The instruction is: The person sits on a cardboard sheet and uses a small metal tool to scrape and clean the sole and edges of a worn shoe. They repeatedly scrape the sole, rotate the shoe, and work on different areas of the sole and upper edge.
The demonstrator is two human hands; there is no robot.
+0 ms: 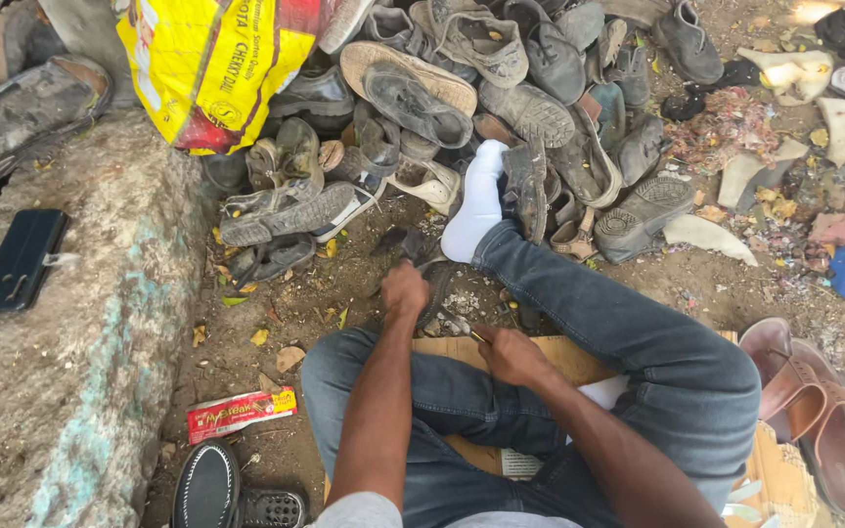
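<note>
Left grip point(404, 289) clamps dark rubbery sole point(434, 293) | right grip point(509, 354) pinches thin blade point(478, 337)

The shoe pile point(501, 108) lies on the ground; left of it stands a sack point(212, 68), right of it scraps point(794, 127), before it both hands point(405, 290) point(509, 354).

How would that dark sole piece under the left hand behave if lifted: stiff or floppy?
Likely flexible: the dark sole piece looks thin and flat where the left hand presses it to the ground. Probably light, since it seems to be a bare sole with no upper. Its rubbery look suggests decent grip, though the dusty ground could make it slippery. The right hand holds a small tool nearby.
</note>
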